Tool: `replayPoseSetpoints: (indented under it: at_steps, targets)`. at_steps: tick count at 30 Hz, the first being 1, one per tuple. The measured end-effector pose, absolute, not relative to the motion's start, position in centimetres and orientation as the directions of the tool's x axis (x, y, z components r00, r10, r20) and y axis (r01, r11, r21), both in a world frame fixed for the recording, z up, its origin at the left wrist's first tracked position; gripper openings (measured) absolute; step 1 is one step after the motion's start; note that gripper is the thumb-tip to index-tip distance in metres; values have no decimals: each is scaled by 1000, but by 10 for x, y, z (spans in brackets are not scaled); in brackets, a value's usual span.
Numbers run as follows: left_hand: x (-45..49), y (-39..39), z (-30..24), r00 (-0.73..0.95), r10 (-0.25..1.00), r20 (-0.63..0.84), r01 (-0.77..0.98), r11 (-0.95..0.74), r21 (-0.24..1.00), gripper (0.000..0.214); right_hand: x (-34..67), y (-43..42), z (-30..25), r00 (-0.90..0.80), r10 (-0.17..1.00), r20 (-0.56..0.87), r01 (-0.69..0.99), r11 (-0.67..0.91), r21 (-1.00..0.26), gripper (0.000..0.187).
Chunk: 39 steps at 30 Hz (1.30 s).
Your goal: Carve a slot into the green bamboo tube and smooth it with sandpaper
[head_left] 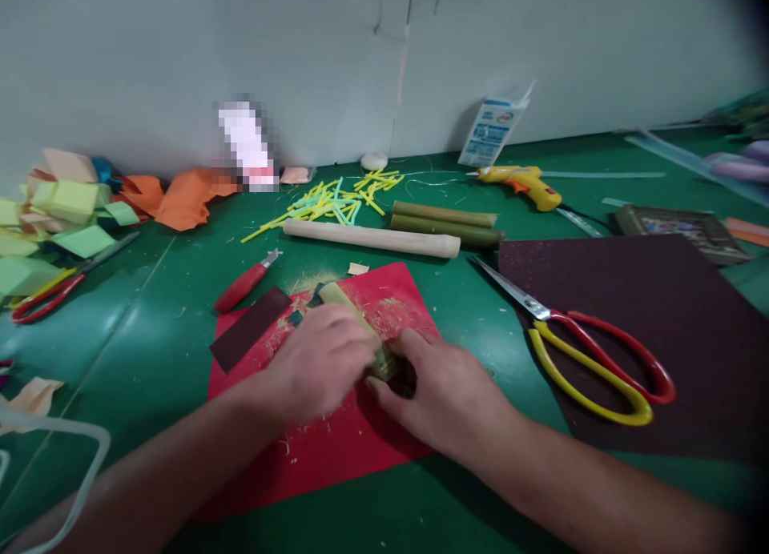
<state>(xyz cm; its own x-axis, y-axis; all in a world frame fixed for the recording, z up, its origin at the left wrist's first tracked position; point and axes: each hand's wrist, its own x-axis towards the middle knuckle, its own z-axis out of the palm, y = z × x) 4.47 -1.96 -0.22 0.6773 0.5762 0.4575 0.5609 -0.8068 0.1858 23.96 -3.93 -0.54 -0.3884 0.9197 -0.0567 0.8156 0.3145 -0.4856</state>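
Bamboo piece (385,363) slants over the red sheet (336,450), its near end gripped by the right hand (448,384); the left hand (328,354), blurred, curls over the piece, its hold impossible to tell. Beyond lies a red-handled knife (243,287).

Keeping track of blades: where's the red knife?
Head view, left of centre: the knife lies on the green table, just beyond the brown strip.
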Motion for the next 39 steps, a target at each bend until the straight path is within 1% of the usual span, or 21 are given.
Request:
replayPoseSetpoints:
  at_steps: [2, 4, 8, 11, 12, 13, 15, 16, 17, 19, 21, 22, 25, 26, 30, 31, 34, 35, 38, 39]
  targets:
    - [44, -19, -2, 618, 619, 485, 631, -758, 163, 18, 239, -39, -4, -368, 928, -55, 834, 303, -462, 22]
    - [43, -17, -2, 599, 639, 483, 660, -735, 155, 19, 239, -39, -3, -370, 927, -59, 833, 302, -463, 21]
    - [43, -14, -1, 685, 584, 435, 568, -802, 183, 20, 239, -39, -2, -385, 920, -66, 819, 308, -484, 19]
    - [44, -14, 0, 602, 629, 492, 652, -743, 152, 17, 239, -39, -3, -363, 930, -54, 833, 298, -467, 22]
    - [45, -16, 0, 582, 640, 501, 664, -730, 161, 17, 240, -39, -4, -367, 928, -54, 828, 300, -474, 21]
    - [47, -18, 0, 607, 626, 490, 637, -752, 171, 17, 240, -39, -4, -379, 924, -54, 817, 307, -487, 19]
    - [48, -21, 0, 680, 577, 452, 532, -813, 237, 19, 240, -39, -4, -398, 916, -55, 799, 316, -512, 15]
    - [48, -21, -1, 690, 574, 441, 517, -817, 256, 19, 240, -39, -4, -399, 915, -56, 796, 316, -516, 15]
    - [46, -19, -1, 702, 563, 436, 509, -825, 244, 18, 240, -39, -4, -393, 918, -54, 800, 312, -512, 15]
    - [41, -12, -1, 637, 622, 455, 605, -769, 205, 16, 240, -38, -5, -373, 927, -41, 818, 307, -487, 19]
    - [37, -7, -1, 572, 653, 497, 662, -725, 191, 14, 240, -38, -5, -369, 929, -20, 825, 317, -468, 22]
    - [37, -6, -1, 575, 649, 499, 653, -731, 198, 15, 240, -38, -5, -375, 927, -11, 822, 327, -467, 21]
    - [39, -9, 0, 672, 592, 445, 548, -802, 239, 18, 239, -38, -5, -396, 918, -13, 807, 341, -483, 18]
    - [39, -10, 0, 682, 586, 437, 539, -807, 242, 18, 238, -37, -5, -393, 919, -18, 810, 337, -480, 18]
    - [37, -8, -1, 546, 665, 509, 676, -709, 200, 15, 239, -37, -4, -356, 934, -31, 839, 305, -451, 22]
    - [37, -8, -2, 550, 667, 503, 671, -711, 209, 16, 239, -37, -4, -358, 933, -33, 836, 305, -455, 21]
    - [38, -8, -1, 663, 611, 433, 571, -786, 234, 19, 239, -38, -5, -379, 925, -35, 819, 318, -478, 19]
    - [38, -8, 0, 676, 597, 431, 566, -796, 214, 19, 239, -38, -5, -375, 926, -40, 821, 312, -479, 20]
    - [39, -10, 2, 537, 679, 501, 740, -664, 107, 17, 239, -38, -4, -356, 932, -65, 830, 284, -480, 21]
    - [40, -12, 3, 525, 703, 480, 763, -638, 100, 18, 239, -38, -4, -360, 930, -75, 826, 280, -490, 20]
